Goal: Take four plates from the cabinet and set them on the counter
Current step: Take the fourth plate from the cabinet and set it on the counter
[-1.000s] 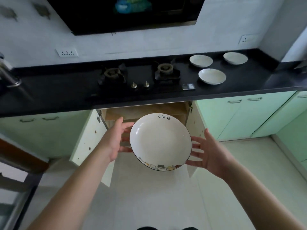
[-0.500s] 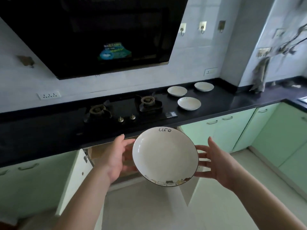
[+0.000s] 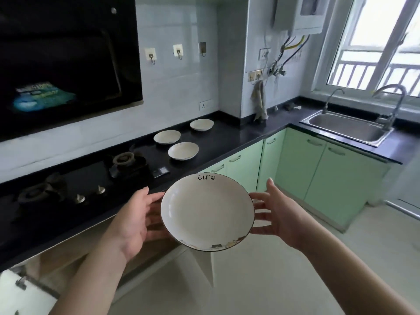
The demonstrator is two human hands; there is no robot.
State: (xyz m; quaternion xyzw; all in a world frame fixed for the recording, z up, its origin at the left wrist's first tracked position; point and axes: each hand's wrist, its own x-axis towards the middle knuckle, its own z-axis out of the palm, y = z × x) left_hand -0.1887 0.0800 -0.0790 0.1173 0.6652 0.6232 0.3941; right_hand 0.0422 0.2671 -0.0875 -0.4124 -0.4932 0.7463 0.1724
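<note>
Black worktop point(image 3: 236, 137) runs along the tiled wall and turns the corner toward a steel sink point(image 3: 347, 127) under the window. Three white plates already sit on it, right of the gas hob point(image 3: 91, 178): near plate point(image 3: 183, 150), middle plate point(image 3: 167, 136), far plate point(image 3: 201, 124), all apart from one another and lying flat. Fourth plate point(image 3: 206, 212) is in the air in front of me, below the worktop edge, tilted toward me so its bowl faces up; "life" is written at the far rim, small drawings at the near rim. My left hand point(image 3: 134, 221) holds its left side, fingers spread under the plate, thumb beside the rim. My right hand point(image 3: 276, 214) braces the right side with straight spread fingers touching the rim and underside. Neither hand is curled tight; the plate rests cradled between them. Open cabinet door point(image 3: 27, 294) shows at lower left. Judgement: this is the last carry, three of four done. Next move calls for lifting the plate over the worktop edge, levelling it, and lowering it onto bare worktop near the other three without knocking the near plate or the hob.
</note>
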